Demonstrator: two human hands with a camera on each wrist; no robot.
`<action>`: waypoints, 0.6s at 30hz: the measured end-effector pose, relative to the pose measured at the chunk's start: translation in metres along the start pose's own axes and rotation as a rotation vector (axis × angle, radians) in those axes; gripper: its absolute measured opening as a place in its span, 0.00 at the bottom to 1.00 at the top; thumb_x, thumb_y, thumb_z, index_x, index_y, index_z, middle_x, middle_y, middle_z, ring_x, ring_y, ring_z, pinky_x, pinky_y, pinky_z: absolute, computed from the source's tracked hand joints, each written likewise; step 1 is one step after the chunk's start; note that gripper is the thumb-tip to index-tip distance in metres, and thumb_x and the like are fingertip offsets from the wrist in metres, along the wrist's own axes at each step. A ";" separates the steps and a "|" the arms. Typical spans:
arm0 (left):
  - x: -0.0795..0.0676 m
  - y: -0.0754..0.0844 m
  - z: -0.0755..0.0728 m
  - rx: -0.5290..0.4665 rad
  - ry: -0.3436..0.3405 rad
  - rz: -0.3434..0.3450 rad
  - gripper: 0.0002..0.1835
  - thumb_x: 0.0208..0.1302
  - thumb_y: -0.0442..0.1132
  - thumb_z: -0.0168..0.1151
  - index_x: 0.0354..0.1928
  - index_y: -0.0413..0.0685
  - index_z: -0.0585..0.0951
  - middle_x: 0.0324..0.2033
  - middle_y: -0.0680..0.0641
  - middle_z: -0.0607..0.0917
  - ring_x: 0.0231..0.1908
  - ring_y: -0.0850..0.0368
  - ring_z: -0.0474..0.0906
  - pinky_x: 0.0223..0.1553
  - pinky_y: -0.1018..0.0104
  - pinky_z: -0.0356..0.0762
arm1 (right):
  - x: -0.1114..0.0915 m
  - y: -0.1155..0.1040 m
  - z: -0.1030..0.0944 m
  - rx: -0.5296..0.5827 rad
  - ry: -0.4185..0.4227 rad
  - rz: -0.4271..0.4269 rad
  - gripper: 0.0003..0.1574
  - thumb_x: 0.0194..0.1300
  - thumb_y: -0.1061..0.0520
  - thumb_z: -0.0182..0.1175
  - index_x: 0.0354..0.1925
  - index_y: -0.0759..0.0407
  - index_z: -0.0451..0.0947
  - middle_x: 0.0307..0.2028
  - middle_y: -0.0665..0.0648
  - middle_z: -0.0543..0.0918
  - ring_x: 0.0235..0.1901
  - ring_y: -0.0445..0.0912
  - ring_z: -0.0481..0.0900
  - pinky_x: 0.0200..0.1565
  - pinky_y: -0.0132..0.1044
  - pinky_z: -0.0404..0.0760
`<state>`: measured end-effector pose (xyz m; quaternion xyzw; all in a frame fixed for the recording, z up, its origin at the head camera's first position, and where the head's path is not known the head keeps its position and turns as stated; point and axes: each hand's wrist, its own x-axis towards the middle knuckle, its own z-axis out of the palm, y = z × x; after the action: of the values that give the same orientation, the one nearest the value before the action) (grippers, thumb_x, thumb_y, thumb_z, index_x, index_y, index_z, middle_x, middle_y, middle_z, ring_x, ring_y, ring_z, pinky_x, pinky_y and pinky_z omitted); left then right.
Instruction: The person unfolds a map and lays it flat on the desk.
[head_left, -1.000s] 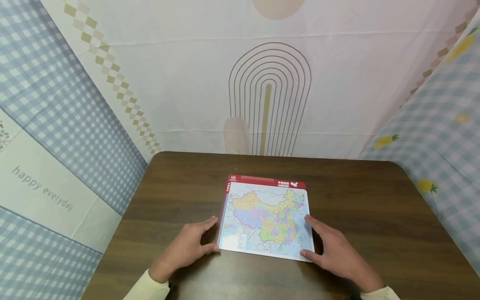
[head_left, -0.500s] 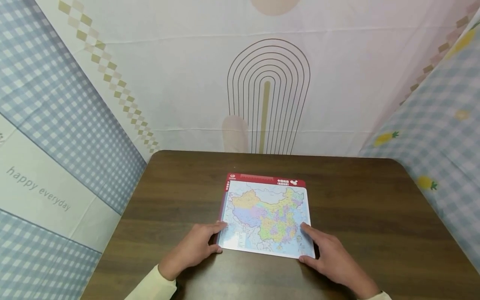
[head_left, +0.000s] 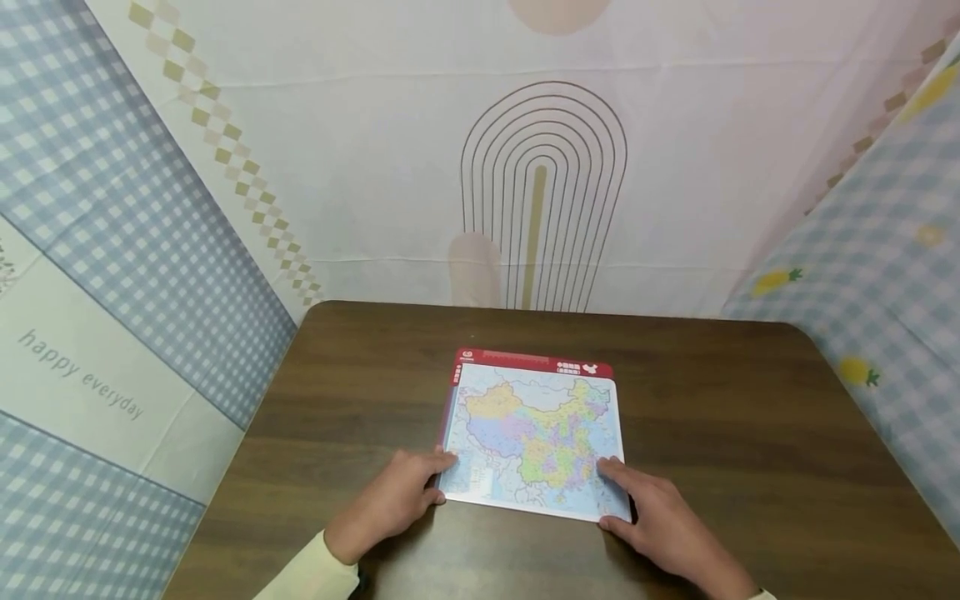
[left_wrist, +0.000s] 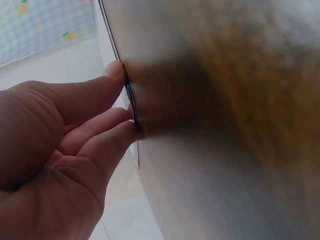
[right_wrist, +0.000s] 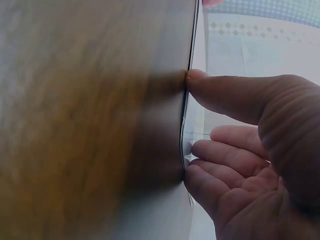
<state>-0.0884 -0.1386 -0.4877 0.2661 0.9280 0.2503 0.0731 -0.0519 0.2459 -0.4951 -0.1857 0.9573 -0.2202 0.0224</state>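
Note:
A flat map of China (head_left: pixel 540 433) with a red top border lies on the brown table. The left hand (head_left: pixel 390 500) grips its near left corner, with the thumb at the corner and the fingers over the left edge. At the near right corner, the right hand (head_left: pixel 660 517) holds the map in the same way. In the left wrist view, the left thumb and fingertips (left_wrist: pixel 120 70) meet the map's thin edge (left_wrist: pixel 115 45). The right wrist view has the right thumb (right_wrist: pixel 220 92) and fingers against the edge (right_wrist: pixel 192 45), which bows slightly between them.
The wooden table (head_left: pixel 360 367) has rounded far corners. A white cloth (head_left: pixel 375 167) with printed arches hangs behind it. Blue checked cloths, including one on the left (head_left: pixel 112 167), flank both sides.
Both hands have come in onto the map's near corners. The left fingers moved from beside the left edge to over it, and the right fingers slid nearer the person. The map has hardly moved.

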 end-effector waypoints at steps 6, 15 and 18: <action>-0.001 0.006 0.000 0.029 -0.004 0.031 0.24 0.59 0.29 0.78 0.59 0.41 0.87 0.60 0.39 0.87 0.55 0.50 0.87 0.50 0.59 0.87 | 0.001 0.003 0.002 -0.013 0.034 -0.053 0.42 0.58 0.55 0.80 0.68 0.63 0.79 0.67 0.61 0.83 0.66 0.56 0.82 0.59 0.55 0.84; -0.002 0.014 0.003 0.096 -0.017 0.062 0.14 0.59 0.31 0.79 0.46 0.46 0.87 0.42 0.47 0.93 0.31 0.68 0.76 0.33 0.73 0.76 | 0.012 0.008 -0.002 0.006 -0.059 -0.020 0.40 0.64 0.61 0.75 0.72 0.61 0.75 0.74 0.63 0.75 0.73 0.59 0.74 0.65 0.60 0.78; -0.003 0.018 0.004 0.112 -0.027 0.056 0.15 0.59 0.32 0.79 0.48 0.46 0.87 0.41 0.46 0.93 0.31 0.69 0.77 0.32 0.73 0.77 | 0.015 0.009 -0.004 0.007 -0.068 -0.038 0.39 0.65 0.63 0.73 0.72 0.62 0.75 0.74 0.64 0.74 0.73 0.60 0.73 0.65 0.60 0.77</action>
<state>-0.0761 -0.1255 -0.4823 0.2991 0.9317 0.1962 0.0635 -0.0698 0.2495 -0.4944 -0.2112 0.9515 -0.2175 0.0516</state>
